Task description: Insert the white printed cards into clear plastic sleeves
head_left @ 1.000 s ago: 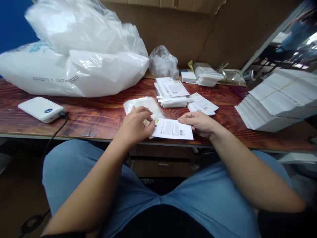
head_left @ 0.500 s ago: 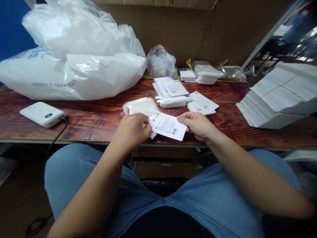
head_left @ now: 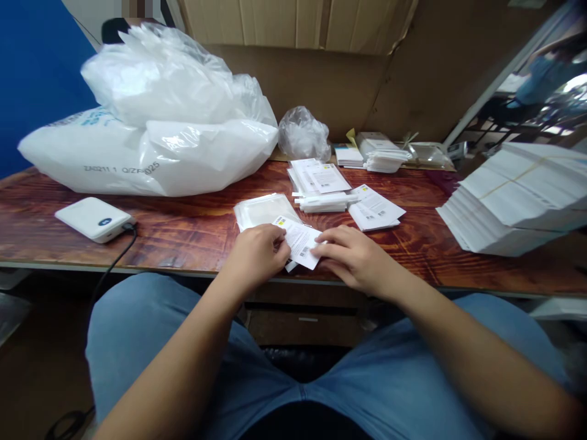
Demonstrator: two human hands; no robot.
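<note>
A white printed card (head_left: 301, 242) with a barcode and a small yellow mark sits tilted at the near edge of the wooden table (head_left: 183, 226). My left hand (head_left: 257, 256) pinches the card's left side, fingers closed on it. My right hand (head_left: 352, 255) holds its right side, fingers curled over the card. Just behind the card lies a stack of clear plastic sleeves (head_left: 263, 209), touching my left hand's fingertips.
Big white plastic bags (head_left: 151, 131) fill the back left. A white box with a black cable (head_left: 94, 218) lies at left. More card piles (head_left: 321, 180) and loose cards (head_left: 376, 208) lie behind; a tall white stack (head_left: 518, 198) stands at right. Cardboard lines the back.
The card has been turned from lying flat and wide to a steeper tilt, and my right hand has slid left, closer to my left hand. The camera has tipped up slightly.
</note>
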